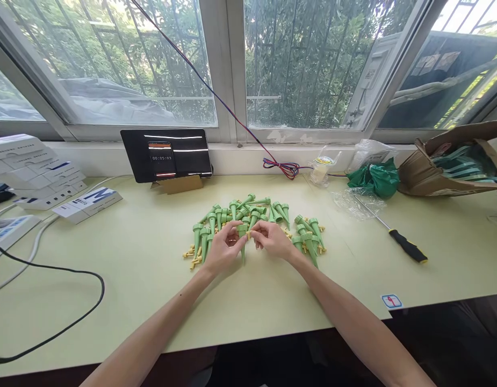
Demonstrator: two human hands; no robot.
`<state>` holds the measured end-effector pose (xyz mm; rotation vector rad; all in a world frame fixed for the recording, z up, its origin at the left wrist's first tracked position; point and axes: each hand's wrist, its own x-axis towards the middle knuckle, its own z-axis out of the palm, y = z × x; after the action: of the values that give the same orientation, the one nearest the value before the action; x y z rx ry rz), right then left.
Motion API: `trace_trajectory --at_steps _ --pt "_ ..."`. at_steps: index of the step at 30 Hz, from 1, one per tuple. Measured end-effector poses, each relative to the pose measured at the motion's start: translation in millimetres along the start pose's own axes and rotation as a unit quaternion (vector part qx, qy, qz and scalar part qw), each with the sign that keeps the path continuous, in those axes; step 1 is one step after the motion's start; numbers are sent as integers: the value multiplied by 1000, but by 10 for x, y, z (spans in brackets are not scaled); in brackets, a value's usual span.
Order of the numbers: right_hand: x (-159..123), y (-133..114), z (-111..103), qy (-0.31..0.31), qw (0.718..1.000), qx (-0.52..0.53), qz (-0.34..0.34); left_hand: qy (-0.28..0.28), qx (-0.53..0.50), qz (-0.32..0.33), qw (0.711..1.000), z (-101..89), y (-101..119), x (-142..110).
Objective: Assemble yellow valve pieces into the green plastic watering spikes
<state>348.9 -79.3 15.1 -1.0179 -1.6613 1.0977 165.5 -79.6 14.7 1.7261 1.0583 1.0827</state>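
My left hand grips a green plastic spike, its wide cap up and its point down, between thumb and fingers. Close beside it, my right hand pinches a small yellow plastic piece at the spike's cap; whether the two touch I cannot tell. Behind both hands lies a pile of similar green spikes with small yellow pieces among them. More spikes lie to the right of my right hand, and several loose yellow pieces lie left of my left hand.
A tablet leans at the back, a timer showing on it. White boxes stand left, near a black cable. To the right are a screwdriver, a green bag and a cardboard box. A numbered label marks the table's front edge.
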Motion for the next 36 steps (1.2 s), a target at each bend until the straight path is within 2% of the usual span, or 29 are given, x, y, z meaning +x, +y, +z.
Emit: trace_trajectory --at_steps 5,15,29,36 --pt "10 0 -3 -2 1000 -23 5 -3 -4 1 1000 -5 -9 3" --pt "24 67 -16 1 999 43 -8 0 -18 -7 1000 -17 25 11" --pt "3 26 -31 -20 999 -43 -19 -11 1 3 1000 -27 1 20" --pt "17 39 -25 -17 999 28 -12 -4 -5 3 1000 -27 -1 25"
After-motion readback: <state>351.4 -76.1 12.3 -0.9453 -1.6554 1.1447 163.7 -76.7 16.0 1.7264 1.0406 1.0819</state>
